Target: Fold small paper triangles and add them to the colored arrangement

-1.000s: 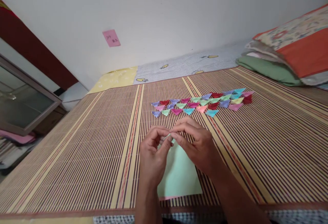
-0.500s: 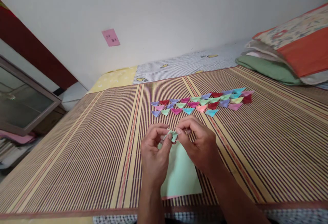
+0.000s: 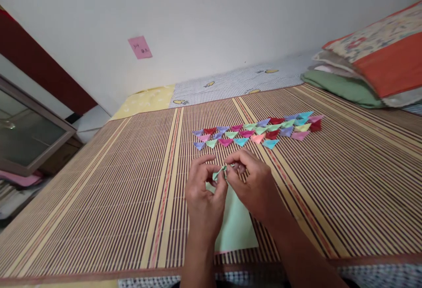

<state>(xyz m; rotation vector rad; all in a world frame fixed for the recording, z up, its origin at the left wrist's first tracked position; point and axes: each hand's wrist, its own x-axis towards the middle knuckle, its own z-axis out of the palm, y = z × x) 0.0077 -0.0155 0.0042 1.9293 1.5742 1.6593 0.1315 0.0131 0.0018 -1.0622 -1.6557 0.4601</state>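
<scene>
Between my two hands is a small folded piece of light green paper. My left hand pinches it between thumb and forefinger. From the other side my right hand also pinches it, thumb and fingertips close to the left ones. Part of the fold is hidden by the fingers. Beneath the hands a flat light green sheet lies on the striped mat, with a pink edge showing at its near side. Just beyond, several folded paper triangles in many colours lie in rows.
The striped bamboo mat covers the bed. At the back right, folded bedding is piled against the white wall, which bears a pink note. A glass-fronted cabinet stands at the left.
The folded green paper has turned in my fingers and now shows as a narrow slanted strip. My left hand has shifted slightly right, covering more of the green sheet.
</scene>
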